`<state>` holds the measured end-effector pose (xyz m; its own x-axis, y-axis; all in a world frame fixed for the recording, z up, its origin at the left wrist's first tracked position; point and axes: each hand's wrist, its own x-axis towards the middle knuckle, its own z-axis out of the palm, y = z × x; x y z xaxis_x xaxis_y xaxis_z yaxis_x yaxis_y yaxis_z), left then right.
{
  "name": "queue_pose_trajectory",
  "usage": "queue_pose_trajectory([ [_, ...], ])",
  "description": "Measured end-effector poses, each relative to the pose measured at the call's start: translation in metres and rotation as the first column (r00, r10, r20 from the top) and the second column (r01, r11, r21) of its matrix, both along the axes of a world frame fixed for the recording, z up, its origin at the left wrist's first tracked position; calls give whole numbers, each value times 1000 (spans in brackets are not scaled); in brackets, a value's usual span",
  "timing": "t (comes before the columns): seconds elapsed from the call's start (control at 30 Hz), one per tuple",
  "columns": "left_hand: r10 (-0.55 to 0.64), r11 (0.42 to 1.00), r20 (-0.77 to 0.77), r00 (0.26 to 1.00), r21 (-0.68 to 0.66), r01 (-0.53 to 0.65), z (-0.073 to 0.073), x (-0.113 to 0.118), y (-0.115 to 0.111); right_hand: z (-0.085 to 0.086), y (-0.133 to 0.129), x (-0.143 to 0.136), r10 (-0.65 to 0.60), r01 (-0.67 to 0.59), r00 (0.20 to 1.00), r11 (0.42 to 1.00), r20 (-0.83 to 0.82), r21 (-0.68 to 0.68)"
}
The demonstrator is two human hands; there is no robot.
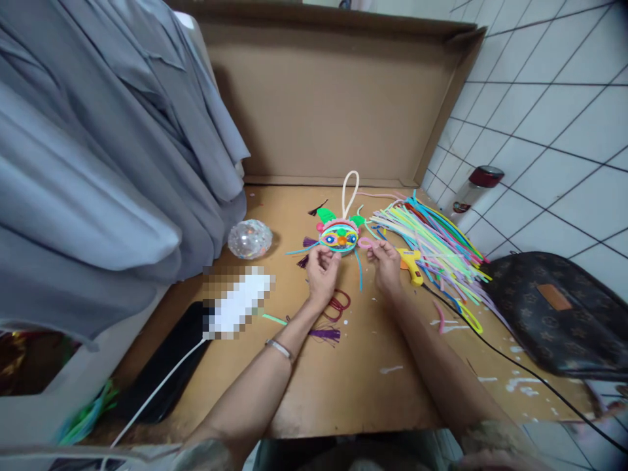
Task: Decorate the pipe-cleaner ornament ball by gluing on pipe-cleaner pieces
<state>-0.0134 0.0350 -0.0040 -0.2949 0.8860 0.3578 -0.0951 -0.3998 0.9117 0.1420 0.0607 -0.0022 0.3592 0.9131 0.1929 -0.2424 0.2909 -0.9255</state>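
Observation:
A colourful face-shaped ornament (338, 237), with green ears, round blue eyes and an orange nose, is in front of me on the table. A white cord loop (349, 190) rises from its top. My left hand (324, 273) is closed at its lower edge, fingertips pinching it. Just to its right, my right hand (386, 265) pinches a pink pipe cleaner (366, 243) bent into a loop. Blue pipe cleaner ends (361, 275) stick out beside the ornament. Beyond my right hand lies a yellow glue gun (413, 263), partly covered by it.
A heap of coloured pipe cleaners (432, 245) and a dark patterned bag (530, 320) lie right, near a red-lidded bottle (475, 190). Left are a clear ball (250, 239), a black phone-like slab (169, 366) and grey cloth (122, 144). Purple tassels (326, 334) and red cord (338, 305) lie nearby.

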Motion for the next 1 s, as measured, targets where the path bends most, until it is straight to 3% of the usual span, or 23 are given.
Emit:
queue_pose_trajectory([
  [0.1, 157, 987, 17, 987, 30, -158, 0, -4, 11, 5, 15, 4, -35, 33, 993, 999, -112, -26],
  [0.23, 335, 942, -56, 940, 4, -335, 12, -8, 30, 7, 34, -6, -96, 86, 957, 995, -273, -48],
  [0.37, 437, 898, -129, 890, 18, -439, 10, -3, 35, 0, 43, -18, -112, 117, 955, 993, -274, 3],
  [0.57, 342, 939, -182, 922, 44, -340, -10, 2, 31, -10, 45, -21, -62, 68, 990, 997, -131, 45],
  [0.8, 201, 979, -161, 966, 13, -202, -11, 6, 36, -10, 38, -26, -6, -2, 998, 994, 70, 110],
  [1.0, 119, 993, -113, 987, 0, -119, -13, 7, 38, -9, 34, -33, -65, 24, 982, 975, 178, 220],
])
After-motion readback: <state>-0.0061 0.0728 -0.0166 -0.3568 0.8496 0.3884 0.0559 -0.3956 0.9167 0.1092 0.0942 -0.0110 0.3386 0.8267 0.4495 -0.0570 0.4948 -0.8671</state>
